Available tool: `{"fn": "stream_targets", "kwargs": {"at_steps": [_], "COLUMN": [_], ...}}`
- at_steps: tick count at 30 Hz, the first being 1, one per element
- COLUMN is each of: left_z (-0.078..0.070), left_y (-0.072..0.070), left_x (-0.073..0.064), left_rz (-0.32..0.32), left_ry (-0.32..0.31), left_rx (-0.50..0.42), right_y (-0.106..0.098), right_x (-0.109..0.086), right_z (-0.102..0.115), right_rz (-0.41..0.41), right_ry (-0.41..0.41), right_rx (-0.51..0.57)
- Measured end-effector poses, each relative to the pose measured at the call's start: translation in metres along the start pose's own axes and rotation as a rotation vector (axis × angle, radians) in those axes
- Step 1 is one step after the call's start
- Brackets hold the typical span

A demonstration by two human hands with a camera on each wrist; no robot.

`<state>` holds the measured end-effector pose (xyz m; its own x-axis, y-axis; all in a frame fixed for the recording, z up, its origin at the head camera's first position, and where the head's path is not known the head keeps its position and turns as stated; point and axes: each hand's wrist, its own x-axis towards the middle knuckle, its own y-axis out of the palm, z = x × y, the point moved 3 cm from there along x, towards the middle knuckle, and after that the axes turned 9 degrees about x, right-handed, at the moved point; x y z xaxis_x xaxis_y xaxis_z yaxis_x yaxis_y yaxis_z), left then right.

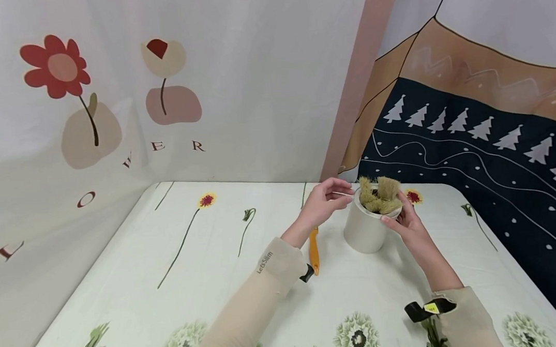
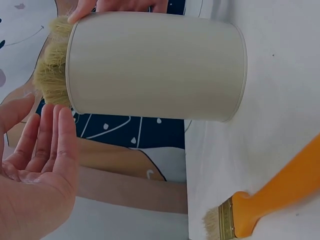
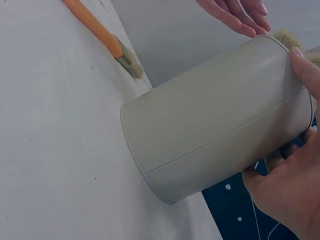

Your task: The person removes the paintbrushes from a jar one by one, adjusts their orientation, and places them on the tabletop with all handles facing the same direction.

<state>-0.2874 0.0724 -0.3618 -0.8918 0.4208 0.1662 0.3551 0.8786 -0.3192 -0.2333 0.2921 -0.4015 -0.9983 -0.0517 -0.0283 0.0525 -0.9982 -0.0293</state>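
Gripping the upright white canister (image 1: 363,234) near its rim on the tabletop (image 1: 272,205), the right hand (image 1: 408,222) curls its fingers round it; the left hand (image 1: 323,205), fingers loosely extended, empty, is just left.

Between the person's forearms (image 1: 249,312) I see a lane over the counter (image 1: 341,290) to the near side of the canister (image 1: 364,232), the orange brush (image 1: 314,250) lying along the lane's left edge. Higher up it's tight: the right hand (image 1: 408,222) grips the top right, the left hand (image 1: 323,202) hovers by the top left, bristles (image 1: 379,205) crowd the opening, and wall cloth (image 1: 257,117) blocks the back.
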Motion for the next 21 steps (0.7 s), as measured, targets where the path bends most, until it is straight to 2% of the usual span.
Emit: {"fn": "stream_targets", "kwargs": {"at_steps": [7, 12, 16, 21], "left_z": [-0.006, -0.009, -0.011, -0.015], "left_y": [0.006, 0.011, 0.016, 0.022], "left_x": [-0.001, -0.001, 0.000, 0.004], "left_rz": [-0.023, -0.024, -0.024, -0.040], "left_ry": [0.079, 0.106, 0.121, 0.161], "left_rx": [0.038, 0.090, 0.157, 0.293], "right_y": [0.001, 0.000, 0.000, -0.001], "right_x": [0.000, 0.000, 0.001, 0.000], "right_z": [0.000, -0.001, -0.002, -0.002], "right_rz": [-0.003, 0.001, 0.004, 0.003], "right_ry": [-0.002, 0.001, 0.002, 0.004], "right_rx": [-0.003, -0.008, -0.010, -0.012]}}
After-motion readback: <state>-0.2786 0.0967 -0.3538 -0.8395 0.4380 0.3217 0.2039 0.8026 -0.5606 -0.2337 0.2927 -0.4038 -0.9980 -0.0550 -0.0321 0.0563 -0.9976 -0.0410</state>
